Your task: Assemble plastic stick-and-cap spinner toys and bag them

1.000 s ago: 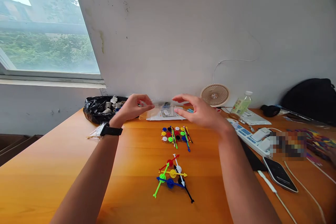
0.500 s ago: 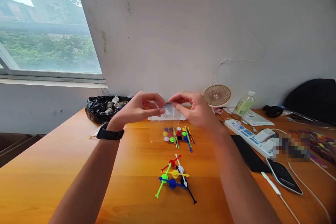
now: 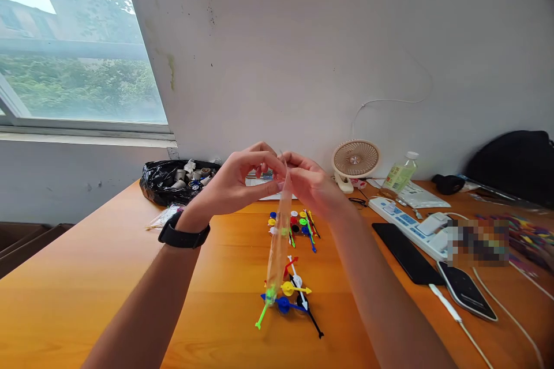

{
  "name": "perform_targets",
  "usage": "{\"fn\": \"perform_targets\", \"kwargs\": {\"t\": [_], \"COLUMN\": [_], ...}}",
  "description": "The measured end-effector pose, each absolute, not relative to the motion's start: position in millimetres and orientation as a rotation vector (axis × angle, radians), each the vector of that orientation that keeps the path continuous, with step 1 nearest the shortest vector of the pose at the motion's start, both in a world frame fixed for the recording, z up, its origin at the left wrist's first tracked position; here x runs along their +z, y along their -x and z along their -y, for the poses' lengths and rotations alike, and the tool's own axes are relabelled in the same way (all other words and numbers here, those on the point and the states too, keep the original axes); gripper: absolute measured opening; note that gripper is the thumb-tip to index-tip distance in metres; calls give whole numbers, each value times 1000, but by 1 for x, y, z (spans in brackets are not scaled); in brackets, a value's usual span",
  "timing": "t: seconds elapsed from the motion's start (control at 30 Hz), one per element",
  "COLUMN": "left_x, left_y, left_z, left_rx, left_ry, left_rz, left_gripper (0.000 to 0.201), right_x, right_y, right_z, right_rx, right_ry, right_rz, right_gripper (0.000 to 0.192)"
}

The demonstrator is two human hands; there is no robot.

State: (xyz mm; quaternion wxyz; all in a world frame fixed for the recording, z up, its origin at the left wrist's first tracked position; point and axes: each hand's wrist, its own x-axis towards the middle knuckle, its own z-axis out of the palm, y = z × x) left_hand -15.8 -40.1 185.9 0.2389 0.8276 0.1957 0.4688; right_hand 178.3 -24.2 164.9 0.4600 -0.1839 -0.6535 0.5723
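While both hands meet above the middle of the orange wooden counter (image 3: 86,294), they pinch the top edge of a small clear plastic bag (image 3: 278,242) that hangs straight down between them, seen nearly edge-on, its lower end near the counter. The left hand (image 3: 238,181), a black watch (image 3: 184,235) on its wrist, has thumb and fingers closed on the bag's mouth from 9 o'clock; the right hand (image 3: 309,184) grips the same edge from 3 o'clock, fingers curled shut on it. Directly below the bag, at 6 o'clock, lies a loose tangle of coloured plastic spinner arrows (image 3: 289,294) in red, yellow, green, blue, white and black. Further back, just under the hands, sits a tidier cluster of coloured plastic discs and arrows (image 3: 298,223). At 10 o'clock a black plastic bag of small parts (image 3: 162,181) rests against the wall. At 2 o'clock stand a small beige desk fan (image 3: 355,160) and a clear bottle (image 3: 400,172); at 3 o'clock lie a white power strip (image 3: 411,226) and two dark phones (image 3: 465,294)
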Motion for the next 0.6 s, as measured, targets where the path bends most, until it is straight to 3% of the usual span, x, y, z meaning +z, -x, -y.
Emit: {"fn": "perform_targets", "kwargs": {"t": [0.07, 0.27, 0.6], "left_x": [185, 178, 176], "left_y": [13, 14, 20], "left_z": [40, 32, 25], "left_rx": [1398, 1760, 1792], "left_ry": [-2315, -2423, -2347], "left_rz": [-609, -1086, -1140], "left_gripper": [5, 7, 7], "right_x": [161, 154, 130], "right_y": [-175, -181, -185], "right_z": [21, 17, 5], "right_rx": [1442, 1650, 1799], "right_ry": [503, 532, 404], "right_rz": [1567, 1554, 1782], "right_gripper": [21, 83, 112]}}
